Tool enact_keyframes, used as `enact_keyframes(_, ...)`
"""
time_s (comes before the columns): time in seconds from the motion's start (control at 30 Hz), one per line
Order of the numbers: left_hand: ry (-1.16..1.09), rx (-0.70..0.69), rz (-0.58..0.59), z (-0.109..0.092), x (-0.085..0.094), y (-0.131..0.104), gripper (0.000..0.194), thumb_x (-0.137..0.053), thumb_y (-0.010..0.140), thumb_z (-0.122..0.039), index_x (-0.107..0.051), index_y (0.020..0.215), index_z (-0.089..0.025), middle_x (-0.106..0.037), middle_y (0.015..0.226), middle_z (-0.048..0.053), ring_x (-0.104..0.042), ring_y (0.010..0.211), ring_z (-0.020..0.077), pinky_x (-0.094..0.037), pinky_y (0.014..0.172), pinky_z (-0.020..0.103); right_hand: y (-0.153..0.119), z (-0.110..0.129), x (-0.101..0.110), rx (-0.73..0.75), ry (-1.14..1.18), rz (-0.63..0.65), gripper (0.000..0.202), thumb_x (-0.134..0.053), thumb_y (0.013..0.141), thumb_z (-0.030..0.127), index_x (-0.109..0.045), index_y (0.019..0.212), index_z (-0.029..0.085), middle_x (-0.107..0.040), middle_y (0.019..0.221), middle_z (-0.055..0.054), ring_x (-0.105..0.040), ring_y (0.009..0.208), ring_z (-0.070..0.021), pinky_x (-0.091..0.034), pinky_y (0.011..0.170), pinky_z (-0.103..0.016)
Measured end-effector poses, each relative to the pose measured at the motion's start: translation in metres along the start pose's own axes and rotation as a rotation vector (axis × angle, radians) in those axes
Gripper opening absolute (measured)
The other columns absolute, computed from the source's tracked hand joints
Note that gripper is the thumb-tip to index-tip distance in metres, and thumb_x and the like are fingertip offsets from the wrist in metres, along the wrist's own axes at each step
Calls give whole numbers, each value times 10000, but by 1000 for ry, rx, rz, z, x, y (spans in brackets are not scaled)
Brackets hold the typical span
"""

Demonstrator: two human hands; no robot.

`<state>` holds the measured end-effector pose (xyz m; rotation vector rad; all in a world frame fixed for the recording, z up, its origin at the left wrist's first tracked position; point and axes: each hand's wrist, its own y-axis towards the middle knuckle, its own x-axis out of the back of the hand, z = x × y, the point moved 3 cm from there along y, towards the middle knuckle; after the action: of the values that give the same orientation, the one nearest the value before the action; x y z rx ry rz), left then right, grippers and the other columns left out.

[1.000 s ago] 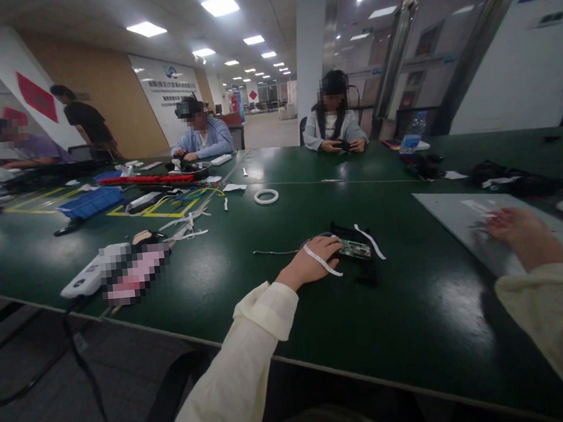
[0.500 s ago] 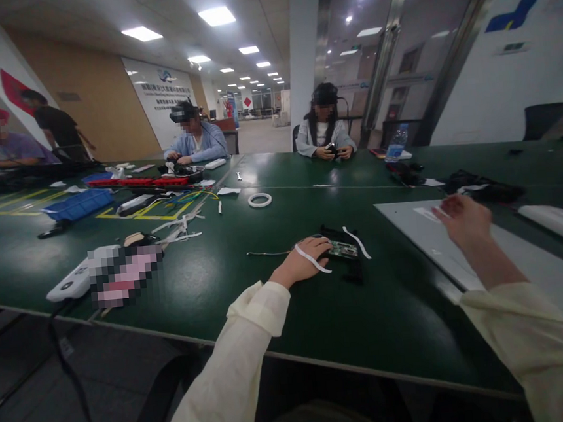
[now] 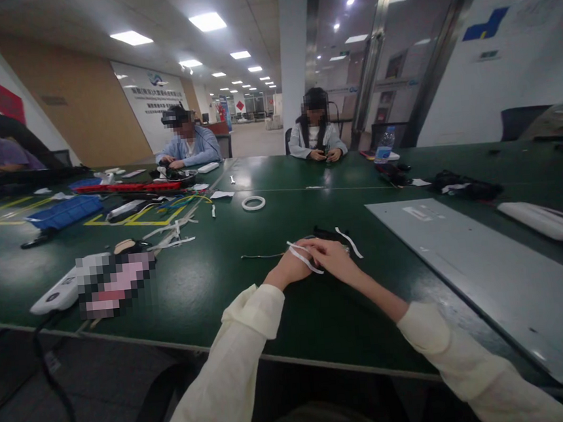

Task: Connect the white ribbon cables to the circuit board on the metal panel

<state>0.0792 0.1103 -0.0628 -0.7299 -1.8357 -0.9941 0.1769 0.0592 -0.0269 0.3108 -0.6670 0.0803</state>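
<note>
Filling most of the view, the green desk [image 3: 212, 322] spreads out in front of the person, its near edge at six o'clock. Across it sit two co-workers, one [image 3: 190, 147] at eleven o'clock, the other [image 3: 317, 139] at twelve, each with both hands raised close to the desk. A flat grey panel [image 3: 484, 278] lies at three o'clock from the person's hands, well apart from them. A blue tray [image 3: 67, 213] stands between nine and ten o'clock.

In the middle, the left hand [image 3: 291, 266] and right hand [image 3: 338, 262] meet — the right's fingers are bent and touch the left's, but whether they grip anything I cannot tell. The left's fingers are mostly covered, so their state cannot be told either. The black frame [image 3: 327, 232] lies on the desk just beyond and partly under the hands, largely hidden. A white ring [image 3: 254, 203] lies flat near ten o'clock. One white strip [image 3: 307, 259] crosses the back of the left hand; a second white strip [image 3: 349, 243] curves at two o'clock — by the frame's end. A thin cable [image 3: 260, 256] points to nine o'clock.
</note>
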Motion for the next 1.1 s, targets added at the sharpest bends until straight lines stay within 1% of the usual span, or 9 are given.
enact_keyframes(0.1,9,-53,-38,3,-5,1,296,-526,801,-175,-572,1084,-103,-596,1149,121,-527,1107,204,-416,975,341,-3,1,-2,58,-249,-55,328,-377,889,272,-606,1122,256,-637,986,-23,-589,754,-150,-447,716,-285)
enact_keyframes(0.23,15,-79,-68,2,-2,2,364,-520,816,-205,-525,1164,-98,-536,1243,135,-477,1177,197,-359,1036,346,-7,1,-4,67,-497,-43,346,-354,909,290,-579,1170,265,-646,888,-39,-596,753,-170,-441,705,-287)
enact_keyframes(0.37,35,-90,-40,-5,8,2,323,-503,828,-197,-538,1140,-124,-563,1205,113,-500,1146,193,-372,1018,345,-6,-7,16,32,-575,-70,387,-343,910,340,-512,1252,273,-642,787,-33,-586,660,-164,-433,649,-273)
enact_keyframes(0.47,68,-87,-22,-9,13,-1,383,-517,827,-214,-487,1203,-150,-518,1257,108,-468,1180,205,-358,1024,375,-6,-31,56,-108,-631,-249,422,-346,898,351,-478,1283,242,-638,775,-42,-587,672,-180,-434,655,-286)
enact_keyframes(0.57,67,-41,-34,-9,14,-4,456,-522,832,-249,-415,1270,-186,-409,1358,111,-419,1227,224,-364,1017,407,-16,-71,100,-275,-723,-407,427,-356,877,322,-499,1250,172,-628,941,-97,-585,844,-211,-434,762,-318)
enact_keyframes(0.67,50,4,-60,-9,12,-5,504,-507,841,-276,-350,1316,-212,-341,1401,108,-385,1254,235,-368,1013,424,-37,-118,127,-526,-886,-444,493,-384,851,363,-480,1254,97,-527,1128,-204,-500,1037,-304,-407,829,-423)
enact_keyframes(0.8,92,-11,-65,-10,6,2,480,-491,847,-306,-373,1297,-188,-395,1358,114,-407,1229,234,-358,1014,425,-57,-164,135,-769,-927,-419,488,-345,854,441,-536,1179,130,-477,1147,-232,-426,1093,-377,-344,825,-554)
enact_keyframes(0.97,166,-86,-31,-11,-1,17,389,-476,848,-355,-493,1178,-149,-527,1205,110,-476,1140,222,-377,984,384,-56,-182,138,-774,-885,-434,423,-360,844,415,-564,1141,194,-484,1132,-221,-423,1081,-376,-307,814,-564)
enact_keyframes(1.1,188,-95,-38,-10,-1,19,395,-479,844,-373,-500,1176,-160,-536,1179,99,-493,1099,212,-384,965,362,-54,-193,149,-755,-815,-462,398,-412,816,421,-582,1115,220,-492,1122,-241,-419,1091,-392,-290,782,-565)
